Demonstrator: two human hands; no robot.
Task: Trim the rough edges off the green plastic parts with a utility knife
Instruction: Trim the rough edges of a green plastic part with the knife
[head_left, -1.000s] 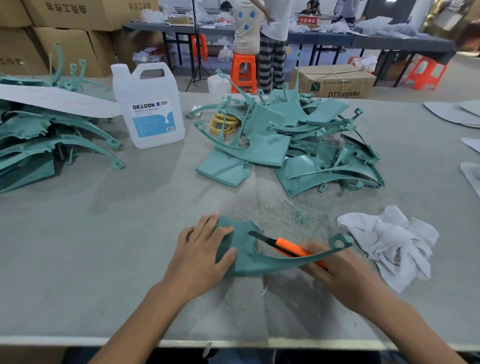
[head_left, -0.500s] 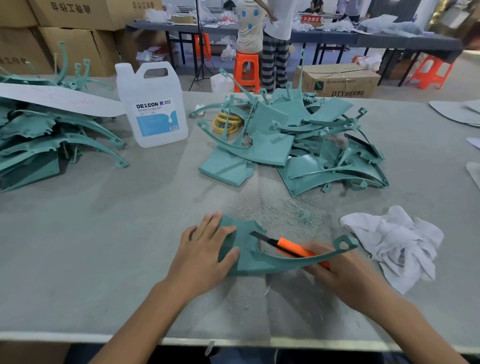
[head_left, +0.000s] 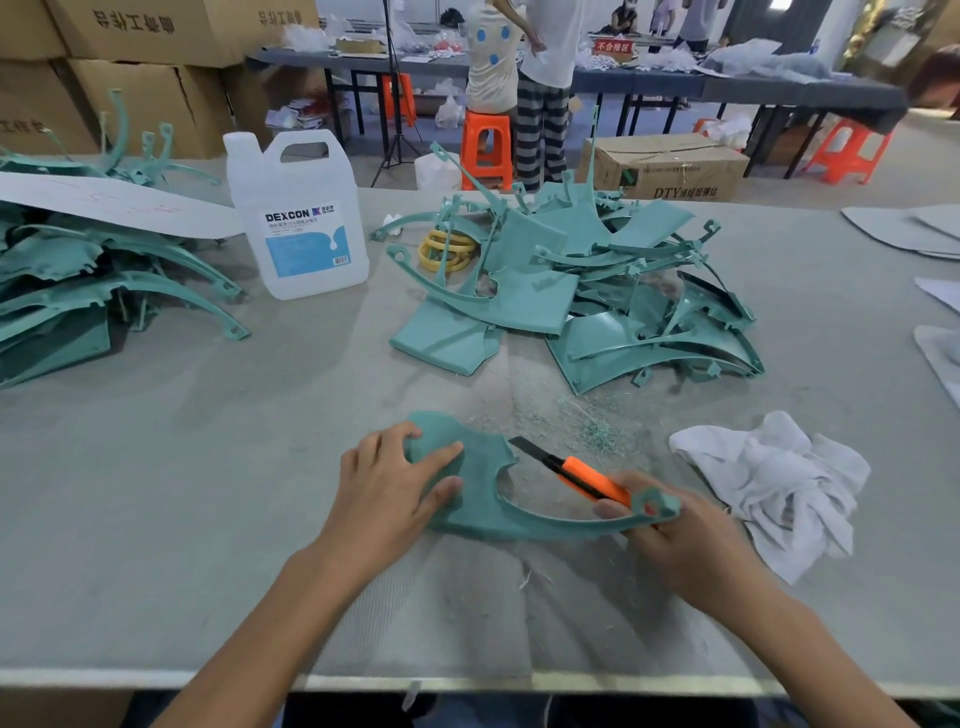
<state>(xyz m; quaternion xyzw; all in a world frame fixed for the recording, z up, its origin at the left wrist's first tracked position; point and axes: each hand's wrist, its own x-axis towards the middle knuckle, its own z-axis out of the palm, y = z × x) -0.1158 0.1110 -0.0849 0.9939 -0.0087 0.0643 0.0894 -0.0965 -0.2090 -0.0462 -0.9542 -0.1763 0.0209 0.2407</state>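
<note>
A green plastic part (head_left: 483, 478) with a long curved arm lies on the grey table near the front edge. My left hand (head_left: 389, 483) grips its wide left end, fingers and thumb curled over it. An orange utility knife (head_left: 582, 475) is gripped in my right hand (head_left: 675, 535), with its black blade at the part's inner curve. The looped tip of the arm crosses over my right fingers.
A heap of green parts (head_left: 576, 291) lies mid-table, another stack (head_left: 78, 280) at far left under a white sheet. A DEXCON jug (head_left: 298, 218), yellow rings (head_left: 447, 249), a white rag (head_left: 774, 478) and green shavings (head_left: 592, 426) are nearby. People stand beyond the table.
The part has been turned and shifted a little; its arm tip now lies lower, over my right fingers. The knife blade sits further along the inner curve. The left fingers curl more over the wide end.
</note>
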